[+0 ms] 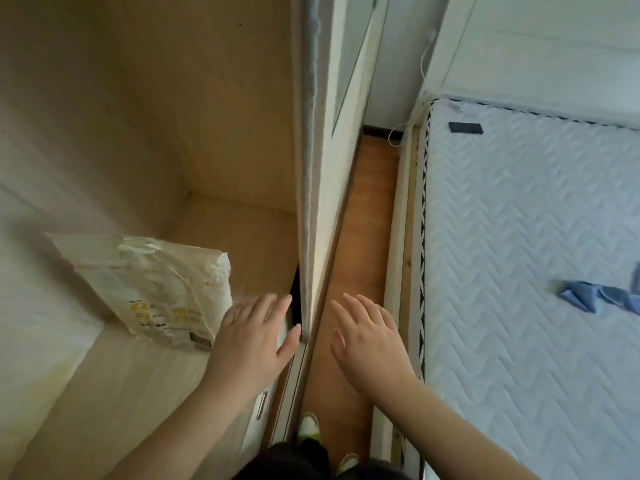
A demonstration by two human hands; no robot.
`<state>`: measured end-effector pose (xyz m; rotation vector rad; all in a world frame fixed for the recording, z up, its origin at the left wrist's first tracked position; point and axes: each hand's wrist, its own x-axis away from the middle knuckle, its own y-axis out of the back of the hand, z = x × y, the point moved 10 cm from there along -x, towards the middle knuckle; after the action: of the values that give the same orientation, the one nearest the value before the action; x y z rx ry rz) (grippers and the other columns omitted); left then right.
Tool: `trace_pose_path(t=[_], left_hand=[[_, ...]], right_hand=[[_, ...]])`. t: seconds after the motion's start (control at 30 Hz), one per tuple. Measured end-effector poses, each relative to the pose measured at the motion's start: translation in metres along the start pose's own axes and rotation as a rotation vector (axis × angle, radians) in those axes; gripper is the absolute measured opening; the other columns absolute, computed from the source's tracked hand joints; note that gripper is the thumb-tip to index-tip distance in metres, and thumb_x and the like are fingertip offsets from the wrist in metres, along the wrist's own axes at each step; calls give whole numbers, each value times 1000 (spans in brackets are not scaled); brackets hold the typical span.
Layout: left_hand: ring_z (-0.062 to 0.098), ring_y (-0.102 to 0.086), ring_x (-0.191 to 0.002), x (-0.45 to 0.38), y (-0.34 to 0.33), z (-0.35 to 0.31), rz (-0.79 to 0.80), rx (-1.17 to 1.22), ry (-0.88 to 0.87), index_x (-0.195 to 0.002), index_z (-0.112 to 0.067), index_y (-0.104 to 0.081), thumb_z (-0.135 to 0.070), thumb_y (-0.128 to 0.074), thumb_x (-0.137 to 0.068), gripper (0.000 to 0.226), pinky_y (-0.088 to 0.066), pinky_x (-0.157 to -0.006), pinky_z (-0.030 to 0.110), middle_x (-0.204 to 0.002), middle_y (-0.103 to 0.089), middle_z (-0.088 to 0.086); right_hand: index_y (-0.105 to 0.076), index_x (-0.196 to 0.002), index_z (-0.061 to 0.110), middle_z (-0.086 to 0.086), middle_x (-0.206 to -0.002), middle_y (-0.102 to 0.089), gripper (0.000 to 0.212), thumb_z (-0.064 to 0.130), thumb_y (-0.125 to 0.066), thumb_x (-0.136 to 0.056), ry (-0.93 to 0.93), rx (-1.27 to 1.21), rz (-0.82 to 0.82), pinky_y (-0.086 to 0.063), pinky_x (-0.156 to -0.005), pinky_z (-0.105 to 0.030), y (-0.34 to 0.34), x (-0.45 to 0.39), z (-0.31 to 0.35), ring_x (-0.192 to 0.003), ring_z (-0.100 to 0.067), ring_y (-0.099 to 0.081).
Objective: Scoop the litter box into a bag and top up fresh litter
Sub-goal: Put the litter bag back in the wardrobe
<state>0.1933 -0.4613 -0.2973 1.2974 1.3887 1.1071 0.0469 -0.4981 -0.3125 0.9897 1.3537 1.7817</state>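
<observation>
A cream and yellow bag of litter leans against the left wall on a wooden wardrobe shelf. My left hand is stretched out flat just right of the bag, fingers straight, its thumb near the edge of the sliding door. My right hand hovers open over the narrow floor strip, fingers spread, holding nothing. No litter box or scoop is in sight.
The wardrobe interior fills the left. A bed with a white quilted mattress stands on the right, a blue cloth lying on it. A narrow wooden floor strip runs between them, with my feet below.
</observation>
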Motion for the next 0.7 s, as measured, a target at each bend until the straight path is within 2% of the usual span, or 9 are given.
trace_pose_path(t=[0.13,0.2,0.3,0.43,0.53,0.63,0.7], left_hand=[[19,-54,-125,-10,-10,-52,70,43,-140,-141,-21,-50,-50,-32,-97,56,-44,-103,43,-134,-59,0],[18,-52,-128,-14,-11,-72,90,27,-200,-142,-22,-49,-51,-29,-98,56,-39,-108,42,-137,-57,-1],[18,-47,-134,-20,-16,-122,141,-1,-320,-144,-24,-47,-53,-26,-99,58,-32,-113,41,-142,-54,-1],[19,-41,-139,-18,-18,-208,176,17,-493,-144,-23,-47,-53,-25,-99,58,-30,-116,44,-146,-50,-1],[19,-36,-142,-10,-23,-266,221,-7,-605,-146,-24,-43,-56,-17,-99,63,-27,-118,44,-149,-46,-1],[18,-28,-146,5,-29,-316,244,-65,-713,-150,-26,-35,-58,-12,-98,66,-13,-120,40,-155,-38,-1],[19,-29,-145,15,-28,-346,252,-76,-768,-149,-26,-37,-58,-12,-98,65,-12,-119,40,-153,-41,0]], right_hand=[[-58,-128,25,1,-131,-60,44,40,-44,-89,-215,0,-29,-42,-102,-41,2,31,-56,-124,-20,-54],[-57,-130,24,0,-133,-59,49,41,-32,-92,-292,-15,3,-42,-103,-42,-2,50,-80,-126,-21,-53],[-49,-139,23,-1,-143,-50,63,44,-12,-92,-384,-50,21,-33,-112,-44,-7,87,-118,-136,-23,-41],[-37,-145,26,0,-152,-38,59,45,-11,-96,-546,-101,-16,-16,-117,-41,4,145,-163,-143,-23,-29],[-25,-150,27,1,-158,-25,66,48,0,-92,-633,-142,-33,-6,-118,-39,11,190,-191,-147,-21,-17],[-17,-152,28,3,-160,-17,68,50,4,-91,-721,-189,-52,-3,-119,-38,15,234,-215,-148,-19,-9],[-18,-151,28,3,-160,-19,77,51,11,-84,-778,-184,-80,-5,-119,-37,17,261,-228,-148,-19,-12]])
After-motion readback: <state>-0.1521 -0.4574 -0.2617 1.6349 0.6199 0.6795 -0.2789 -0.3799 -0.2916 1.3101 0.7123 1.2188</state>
